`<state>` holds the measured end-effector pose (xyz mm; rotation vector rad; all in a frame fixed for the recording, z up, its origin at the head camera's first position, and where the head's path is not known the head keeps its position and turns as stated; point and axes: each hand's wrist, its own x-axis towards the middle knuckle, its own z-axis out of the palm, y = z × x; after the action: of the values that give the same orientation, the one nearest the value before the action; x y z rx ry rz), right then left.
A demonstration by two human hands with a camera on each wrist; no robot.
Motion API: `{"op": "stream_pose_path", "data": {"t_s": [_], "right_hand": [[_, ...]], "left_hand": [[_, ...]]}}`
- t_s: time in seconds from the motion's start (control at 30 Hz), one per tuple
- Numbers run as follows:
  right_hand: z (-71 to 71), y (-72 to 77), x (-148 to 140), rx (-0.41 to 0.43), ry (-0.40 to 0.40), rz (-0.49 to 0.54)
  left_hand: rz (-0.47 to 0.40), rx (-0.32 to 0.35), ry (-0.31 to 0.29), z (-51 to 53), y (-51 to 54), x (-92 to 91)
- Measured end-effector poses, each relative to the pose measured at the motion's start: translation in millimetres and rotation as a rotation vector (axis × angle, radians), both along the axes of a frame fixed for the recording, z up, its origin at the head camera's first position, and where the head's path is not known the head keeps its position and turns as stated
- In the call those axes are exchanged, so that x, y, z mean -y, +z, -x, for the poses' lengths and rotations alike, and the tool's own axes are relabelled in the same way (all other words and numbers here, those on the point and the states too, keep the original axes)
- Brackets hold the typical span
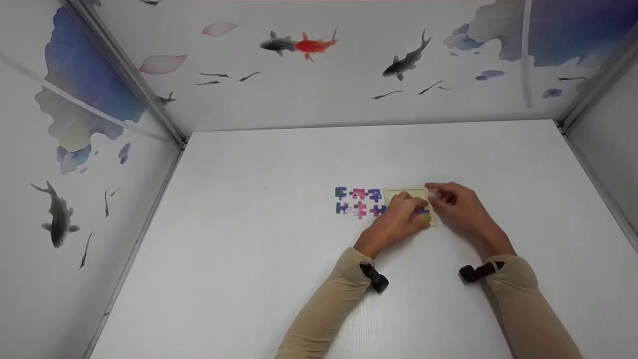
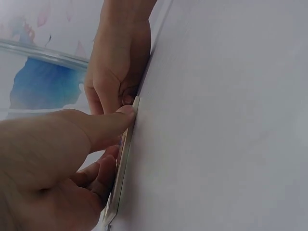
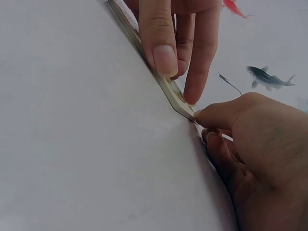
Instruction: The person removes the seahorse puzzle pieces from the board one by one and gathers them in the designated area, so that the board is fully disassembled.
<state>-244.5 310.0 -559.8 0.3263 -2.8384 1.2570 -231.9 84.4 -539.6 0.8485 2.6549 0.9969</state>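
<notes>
A shallow light-wood puzzle tray (image 1: pixel 432 222) lies flat on the white table, with blue and green puzzle pieces (image 1: pixel 424 217) showing inside its near right part. Over it, my left hand (image 1: pixel 398 219) presses down with its fingertips. Its thumb rests at the near rim in the left wrist view, and it covers much of the inside. My right hand (image 1: pixel 461 207) holds the tray's right edge, thumb against the side and index finger toward the far corner. In the right wrist view the tray's edge (image 3: pixel 166 91) is seen low and side-on between both hands.
Left of the tray, loose jigsaw pieces (image 1: pixel 359 194) in pink and purple lie in two short rows, the nearest partly behind the left hand. White panels painted with fish (image 1: pixel 406 62) stand behind and left of the table (image 1: pixel 249 224).
</notes>
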Motion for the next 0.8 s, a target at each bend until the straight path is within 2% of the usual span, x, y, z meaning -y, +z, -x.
{"op": "stream_pose_path", "data": {"t_s": [0.17,0.27,0.5,0.67,0.8], "right_hand": [[0.5,-0.4,0.0,-0.010,0.011,-0.001],[0.5,-0.8,-0.7,-0.008,0.011,-0.006],[0.7,-0.4,-2.0,0.003,0.005,-0.019],[0.6,-0.6,-1.8,0.005,0.010,-0.015],[0.6,-0.5,-1.5,0.005,0.013,-0.008]], "left_hand": [[-0.033,0.014,0.015,1.7,-0.4,-0.8],[-0.051,0.001,0.013,2.6,-0.1,0.4],[-0.090,-0.025,-0.026,5.4,3.4,2.3],[-0.045,-0.056,-0.046,5.4,6.2,0.5],[0.048,-0.090,-0.056,4.3,7.9,-1.7]]}}
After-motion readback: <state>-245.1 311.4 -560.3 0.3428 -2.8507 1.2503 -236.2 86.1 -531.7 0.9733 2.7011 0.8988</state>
